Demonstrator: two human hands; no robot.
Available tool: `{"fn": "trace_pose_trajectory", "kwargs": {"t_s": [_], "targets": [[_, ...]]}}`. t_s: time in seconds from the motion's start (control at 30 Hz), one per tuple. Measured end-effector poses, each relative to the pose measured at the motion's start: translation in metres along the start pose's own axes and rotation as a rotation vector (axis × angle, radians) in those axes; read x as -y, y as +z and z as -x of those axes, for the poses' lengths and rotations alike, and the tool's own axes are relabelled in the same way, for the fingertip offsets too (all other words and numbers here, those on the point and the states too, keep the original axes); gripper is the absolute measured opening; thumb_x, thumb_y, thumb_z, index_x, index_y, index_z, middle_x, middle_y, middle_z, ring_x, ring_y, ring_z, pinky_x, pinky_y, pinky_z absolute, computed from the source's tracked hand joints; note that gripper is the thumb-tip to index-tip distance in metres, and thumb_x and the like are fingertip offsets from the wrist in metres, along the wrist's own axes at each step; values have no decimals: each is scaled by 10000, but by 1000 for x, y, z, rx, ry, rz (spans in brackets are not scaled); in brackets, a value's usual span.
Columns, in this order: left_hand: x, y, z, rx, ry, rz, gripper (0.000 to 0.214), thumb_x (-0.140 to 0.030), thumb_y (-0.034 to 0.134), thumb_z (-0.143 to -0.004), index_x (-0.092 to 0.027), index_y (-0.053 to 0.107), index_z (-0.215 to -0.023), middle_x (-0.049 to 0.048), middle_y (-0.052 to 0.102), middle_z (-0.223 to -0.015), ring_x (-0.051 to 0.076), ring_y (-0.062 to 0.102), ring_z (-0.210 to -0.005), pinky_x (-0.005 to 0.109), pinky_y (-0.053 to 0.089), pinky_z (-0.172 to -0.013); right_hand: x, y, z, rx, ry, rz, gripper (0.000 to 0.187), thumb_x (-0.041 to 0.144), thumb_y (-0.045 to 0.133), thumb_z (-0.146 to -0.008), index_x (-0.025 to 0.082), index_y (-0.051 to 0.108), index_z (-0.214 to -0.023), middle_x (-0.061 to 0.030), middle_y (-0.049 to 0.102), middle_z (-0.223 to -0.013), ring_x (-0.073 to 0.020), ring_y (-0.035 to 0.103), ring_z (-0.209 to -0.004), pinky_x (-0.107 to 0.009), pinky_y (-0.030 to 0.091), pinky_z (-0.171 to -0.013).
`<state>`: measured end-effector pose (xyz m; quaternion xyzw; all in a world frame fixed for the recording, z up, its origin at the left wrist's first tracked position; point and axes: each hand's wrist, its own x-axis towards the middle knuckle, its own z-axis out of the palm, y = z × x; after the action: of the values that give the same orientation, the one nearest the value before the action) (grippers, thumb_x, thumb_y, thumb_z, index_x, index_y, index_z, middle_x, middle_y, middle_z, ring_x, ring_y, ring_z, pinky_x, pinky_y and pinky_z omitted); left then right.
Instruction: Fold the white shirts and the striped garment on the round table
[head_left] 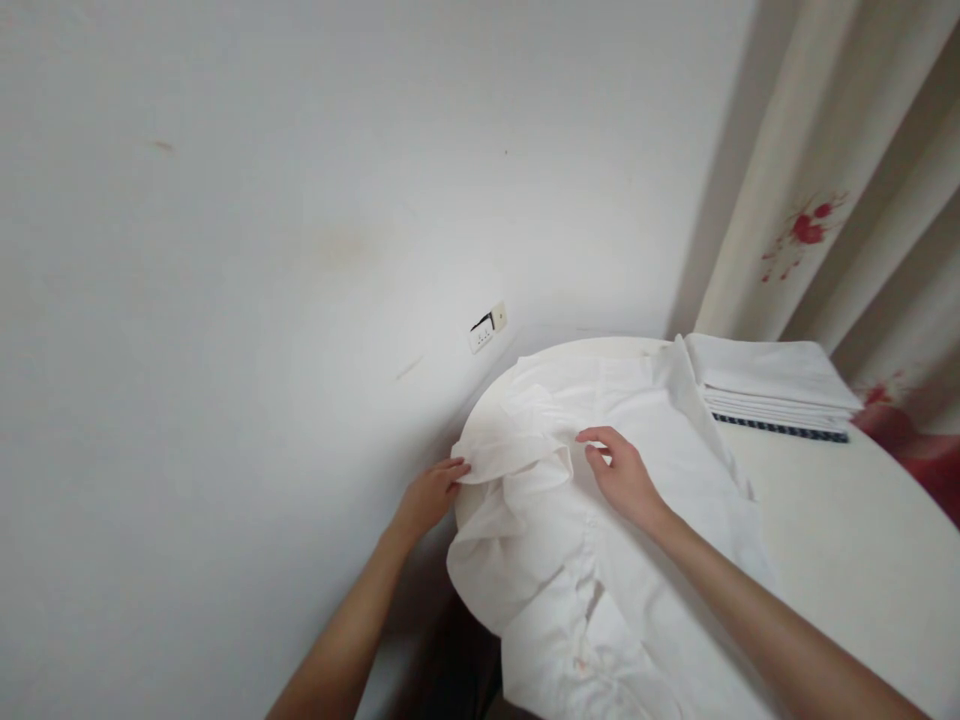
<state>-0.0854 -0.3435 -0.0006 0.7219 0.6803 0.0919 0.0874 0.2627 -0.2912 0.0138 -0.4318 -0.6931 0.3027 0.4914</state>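
A white shirt [600, 560] lies spread over the left part of a round white table [840, 520], its lower part hanging off the near edge. My left hand [431, 495] pinches a folded edge of the shirt at the table's left rim. My right hand [622, 475] rests on the shirt's middle with curled fingers gripping a fold of the fabric.
A stack of folded white cloths [772, 385] sits at the table's far right, with a dark patterned edge beneath it. A white wall with a socket [487, 328] stands close on the left. A cream curtain with red flowers [817, 225] hangs behind on the right.
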Motion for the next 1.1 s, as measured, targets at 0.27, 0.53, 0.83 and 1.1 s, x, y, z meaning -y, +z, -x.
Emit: {"fn": "trace_pose_trajectory", "kwargs": {"t_s": [0.27, 0.53, 0.83, 1.1], "targets": [[-62, -46, -17, -375, 108, 232, 443, -77, 427, -884, -214, 707, -1199, 52, 697, -1236, 212, 623, -1159, 366, 458, -1081, 23, -9, 4, 45, -194, 129, 293, 301, 520, -914, 217, 659, -1159, -104, 665, -1224, -258, 584, -1191, -468, 439, -1076], [-174, -35, -29, -67, 787, 524, 458, -105, 430, -932, -235, 621, -1328, 81, 554, -1457, 227, 516, -1337, 447, 403, -1148, 11, -7, 31, 66, -46, 169, 1003, 415, 643, -864, 230, 8, -1617, -171, 456, -1525, -310, 488, -1367, -513, 428, -1096], [-111, -28, -56, -158, 413, 450, 360, -190, 414, -954, -201, 681, -1195, 76, 691, -1253, 214, 611, -1197, 413, 453, -1089, -53, -30, 28, -276, 212, 12, 689, 556, 562, -879, 193, 476, -1459, -157, 621, -1366, -302, 615, -1227, -470, 490, -1037], [-39, 8, -73, 12, 285, 257, 283, -282, 501, -953, -218, 711, -1131, 75, 711, -1163, 223, 644, -1092, 341, 488, -980, -72, -79, 3, -402, 474, -33, 479, 564, 551, -851, 126, 731, -924, -154, 765, -903, -325, 721, -943, -402, 601, -768]]}}
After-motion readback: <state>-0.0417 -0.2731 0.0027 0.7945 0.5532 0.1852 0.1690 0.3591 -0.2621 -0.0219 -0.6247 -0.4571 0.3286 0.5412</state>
